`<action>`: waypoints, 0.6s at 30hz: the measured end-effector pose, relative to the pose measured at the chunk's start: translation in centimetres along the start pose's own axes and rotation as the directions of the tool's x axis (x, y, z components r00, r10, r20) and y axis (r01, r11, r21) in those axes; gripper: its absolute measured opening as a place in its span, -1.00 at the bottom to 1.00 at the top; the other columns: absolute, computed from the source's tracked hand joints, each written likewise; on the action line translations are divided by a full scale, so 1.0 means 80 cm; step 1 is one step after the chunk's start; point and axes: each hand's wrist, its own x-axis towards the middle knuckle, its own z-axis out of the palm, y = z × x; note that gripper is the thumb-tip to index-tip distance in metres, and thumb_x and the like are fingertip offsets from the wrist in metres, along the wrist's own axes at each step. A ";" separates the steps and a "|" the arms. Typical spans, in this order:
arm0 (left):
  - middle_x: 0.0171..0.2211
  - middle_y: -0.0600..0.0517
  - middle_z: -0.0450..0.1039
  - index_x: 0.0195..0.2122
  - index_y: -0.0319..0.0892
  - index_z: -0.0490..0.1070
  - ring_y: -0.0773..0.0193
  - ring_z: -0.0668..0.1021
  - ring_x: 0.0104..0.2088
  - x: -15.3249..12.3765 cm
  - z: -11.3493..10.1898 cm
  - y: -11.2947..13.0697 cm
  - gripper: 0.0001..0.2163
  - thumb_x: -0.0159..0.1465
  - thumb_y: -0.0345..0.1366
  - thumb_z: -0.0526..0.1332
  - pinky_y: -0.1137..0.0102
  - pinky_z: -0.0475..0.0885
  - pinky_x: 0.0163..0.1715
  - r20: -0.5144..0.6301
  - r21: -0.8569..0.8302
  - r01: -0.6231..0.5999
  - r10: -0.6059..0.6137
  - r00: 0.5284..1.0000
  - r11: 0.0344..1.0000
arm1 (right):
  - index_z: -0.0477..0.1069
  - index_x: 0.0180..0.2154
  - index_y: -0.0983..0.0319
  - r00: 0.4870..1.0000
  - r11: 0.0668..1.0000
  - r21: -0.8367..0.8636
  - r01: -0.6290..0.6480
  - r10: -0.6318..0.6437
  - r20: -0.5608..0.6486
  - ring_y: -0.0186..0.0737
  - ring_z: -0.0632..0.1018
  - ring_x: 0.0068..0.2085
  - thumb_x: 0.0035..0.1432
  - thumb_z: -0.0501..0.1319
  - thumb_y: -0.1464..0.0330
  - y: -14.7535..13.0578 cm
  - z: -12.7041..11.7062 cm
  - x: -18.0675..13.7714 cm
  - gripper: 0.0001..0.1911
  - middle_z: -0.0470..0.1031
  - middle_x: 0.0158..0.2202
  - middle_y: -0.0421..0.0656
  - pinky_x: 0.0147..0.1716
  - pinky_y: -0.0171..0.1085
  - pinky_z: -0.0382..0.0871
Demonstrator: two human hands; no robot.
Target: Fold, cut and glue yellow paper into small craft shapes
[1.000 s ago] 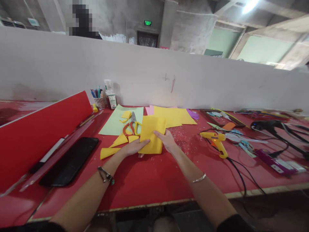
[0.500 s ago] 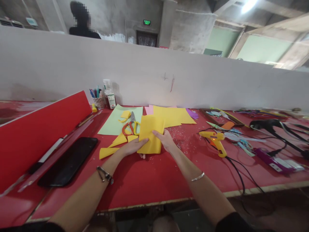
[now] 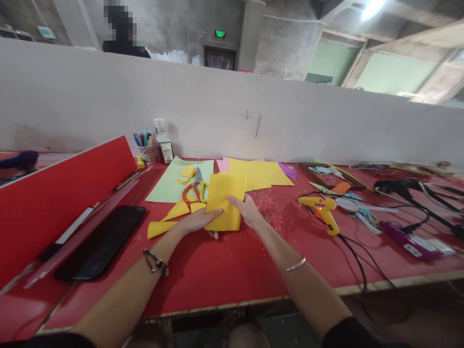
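Note:
A folded-looking sheet of yellow paper (image 3: pixel 224 212) is held up above the red table, gripped at both sides. My left hand (image 3: pixel 197 220) pinches its lower left edge, thumb on the front and fingers behind. On the right edge, my right hand (image 3: pixel 247 210) holds it the same way, its other fingers hidden by the paper. Scissors with red and yellow handles (image 3: pixel 192 192) lie just beyond on a pale green sheet (image 3: pixel 165 186). Yellow paper offcuts (image 3: pixel 180 210) and a curled yellow piece (image 3: pixel 159 229) rest by my left hand. More yellow sheets (image 3: pixel 257 173) lie behind.
A yellow glue gun (image 3: pixel 322 208) with its cable lies at right, near a purple power strip (image 3: pixel 413 241). At left are a black phone (image 3: pixel 103 241) and a red upright board (image 3: pixel 65 193). A pen cup (image 3: pixel 147 152) stands against the white partition (image 3: pixel 203 111).
Both hands keep their hold on the yellow paper, which has barely moved. A dark blue shape has come into view at the far left, beyond the red board.

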 end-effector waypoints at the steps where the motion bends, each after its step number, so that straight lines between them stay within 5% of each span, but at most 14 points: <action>1: -0.76 0.03 0.38 -0.53 -0.28 0.31 0.32 0.42 -0.70 0.000 0.000 0.000 -0.48 -0.14 0.19 0.11 0.44 0.30 -0.62 0.001 0.000 0.003 -0.003 1.000 1.000 | 0.40 -0.47 0.27 1.000 1.000 0.005 -0.004 0.004 0.002 -0.19 0.51 -0.37 -0.41 0.32 0.25 0.000 0.000 0.000 -0.66 0.53 -0.41 -0.13 -0.37 -0.27 0.37; 18: -0.80 0.16 0.23 -0.65 -0.21 0.22 0.44 0.29 -0.72 0.000 -0.006 -0.004 -0.60 -0.09 0.08 0.14 0.49 0.16 -0.66 0.053 0.135 -0.087 0.081 0.995 0.987 | 0.40 -0.44 0.26 0.999 0.999 0.051 0.011 -0.012 0.031 -0.16 0.52 -0.34 -0.44 0.34 0.22 0.000 0.000 0.000 -0.60 0.53 -0.39 -0.13 -0.32 -0.24 0.38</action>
